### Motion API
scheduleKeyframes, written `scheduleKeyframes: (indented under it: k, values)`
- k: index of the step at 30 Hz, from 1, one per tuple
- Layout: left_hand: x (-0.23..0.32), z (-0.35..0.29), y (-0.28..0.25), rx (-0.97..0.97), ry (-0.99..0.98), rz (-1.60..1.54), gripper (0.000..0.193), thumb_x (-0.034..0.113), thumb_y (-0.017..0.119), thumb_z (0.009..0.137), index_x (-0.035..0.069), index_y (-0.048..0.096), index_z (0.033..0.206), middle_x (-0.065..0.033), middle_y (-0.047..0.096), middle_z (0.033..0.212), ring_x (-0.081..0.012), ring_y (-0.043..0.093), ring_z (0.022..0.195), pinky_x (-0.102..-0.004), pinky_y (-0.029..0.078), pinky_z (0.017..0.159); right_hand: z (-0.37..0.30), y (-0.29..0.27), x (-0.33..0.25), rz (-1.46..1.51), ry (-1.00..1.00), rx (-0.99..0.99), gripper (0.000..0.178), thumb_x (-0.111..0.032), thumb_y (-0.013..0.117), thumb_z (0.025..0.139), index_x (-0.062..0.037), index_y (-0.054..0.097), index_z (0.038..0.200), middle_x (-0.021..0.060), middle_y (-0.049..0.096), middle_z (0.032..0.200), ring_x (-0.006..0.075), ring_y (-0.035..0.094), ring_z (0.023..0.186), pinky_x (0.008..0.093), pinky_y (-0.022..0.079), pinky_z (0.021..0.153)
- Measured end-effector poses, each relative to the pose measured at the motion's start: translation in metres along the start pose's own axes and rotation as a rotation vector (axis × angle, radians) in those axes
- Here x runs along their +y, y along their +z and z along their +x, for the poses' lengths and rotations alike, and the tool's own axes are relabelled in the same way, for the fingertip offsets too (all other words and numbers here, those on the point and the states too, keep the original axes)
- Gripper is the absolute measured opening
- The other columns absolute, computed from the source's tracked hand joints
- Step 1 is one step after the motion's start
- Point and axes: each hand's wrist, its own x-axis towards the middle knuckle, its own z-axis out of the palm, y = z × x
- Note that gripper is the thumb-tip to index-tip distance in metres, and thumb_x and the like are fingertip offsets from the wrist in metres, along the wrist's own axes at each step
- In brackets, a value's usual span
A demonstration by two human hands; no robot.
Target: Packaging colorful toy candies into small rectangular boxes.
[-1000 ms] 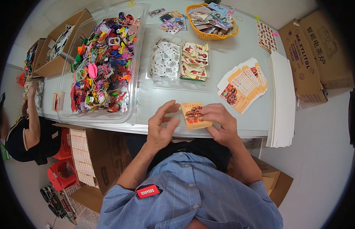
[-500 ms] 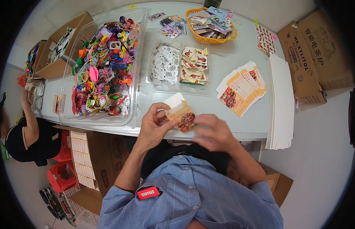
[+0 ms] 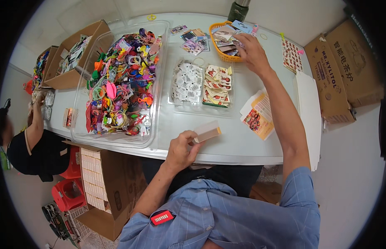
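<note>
At nine o'clock, a co-worker (image 3: 39, 149) in dark clothes, one arm out over the table (image 3: 176, 118). At ten, a carton (image 3: 66, 81) of flat packets, and just beside it a clear tub (image 3: 154, 124) heaped with bright toys (image 3: 122, 87). At eight, below table height, a red stool (image 3: 68, 193) and an open carton holding rows of pale boxes (image 3: 93, 172). Near the middle, by the front edge, a small box (image 3: 208, 132) with its plain pale side showing and orange at the right end, pinched at its left end between thumb and fingers of the left hand (image 3: 182, 151), closed on it. At twelve, a clear tray of white packets (image 3: 187, 81) and, to their right, red-printed cards (image 3: 218, 85); loose glossy cards (image 3: 195, 43) farther back. At one, a yellow basket (image 3: 218, 52) of cards, with a green bottle (image 3: 237, 12) behind; over its right side the right hand (image 3: 252, 50), fingers partly curled among the cards; cannot tell whether closed on one. At three, orange flats (image 3: 259, 120) partly under the right forearm, then white sheets (image 3: 308, 112). At two, brown cartons (image 3: 350, 66).
</note>
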Motion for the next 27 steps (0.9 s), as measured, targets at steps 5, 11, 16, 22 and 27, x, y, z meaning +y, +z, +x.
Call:
scheduleKeyframes:
  k: [5, 11, 16, 22, 27]
  values:
    - [-0.003, 0.001, 0.0, 0.027, 0.049, 0.001, 0.045, -0.001, 0.08, 0.083, 0.004, 0.053, 0.119, -0.0209, 0.072, 0.102, -0.032, 0.075, 0.079, -0.0375, 0.061, 0.066, 0.048, 0.039, 0.014, -0.112, -0.002, -0.139, 0.048, -0.037, 0.061, 0.1, -0.0078, 0.059, 0.138, 0.0201, 0.062, 0.134, 0.0391, 0.056, 0.127, 0.051, 0.045, 0.106]
    - [-0.001, 0.008, 0.007, 0.035, 0.116, -0.055, 0.048, -0.007, 0.077, 0.081, 0.004, 0.058, 0.124, -0.0177, 0.072, 0.111, -0.0341, 0.074, 0.095, -0.0373, 0.061, 0.076, 0.063, 0.048, 0.022, -0.249, 0.036, -0.429, 0.042, -0.034, 0.056, 0.102, -0.0076, 0.062, 0.133, 0.0203, 0.068, 0.122, 0.0398, 0.063, 0.114, 0.0497, 0.05, 0.097]
    - [0.0, 0.008, 0.005, 0.002, 0.048, -0.07, 0.05, -0.007, 0.077, 0.082, 0.004, 0.052, 0.124, -0.0178, 0.071, 0.105, -0.0337, 0.074, 0.093, -0.0384, 0.059, 0.079, 0.045, 0.019, 0.012, -0.181, 0.025, -0.248, 0.024, -0.024, 0.062, 0.099, -0.0129, 0.074, 0.117, 0.012, 0.073, 0.114, 0.0355, 0.068, 0.102, 0.0431, 0.055, 0.088]
    - [-0.008, 0.0, 0.01, 0.015, 0.064, -0.049, 0.053, -0.008, 0.075, 0.085, 0.002, 0.048, 0.129, -0.0173, 0.069, 0.109, -0.0284, 0.073, 0.096, -0.0361, 0.058, 0.081, 0.022, -0.015, 0.021, -0.001, -0.054, -0.309, 0.022, -0.015, 0.071, 0.093, -0.0082, 0.074, 0.113, 0.0133, 0.074, 0.108, 0.0347, 0.07, 0.096, 0.041, 0.055, 0.088]
    - [-0.008, -0.003, 0.011, 0.004, 0.035, -0.071, 0.052, -0.009, 0.073, 0.087, 0.002, 0.046, 0.13, -0.0178, 0.068, 0.11, -0.0249, 0.072, 0.098, -0.034, 0.058, 0.081, 0.006, -0.049, 0.013, -0.02, -0.074, -0.036, 0.017, -0.012, 0.071, 0.094, -0.0061, 0.074, 0.11, 0.0112, 0.075, 0.101, 0.0285, 0.072, 0.084, 0.036, 0.057, 0.08]
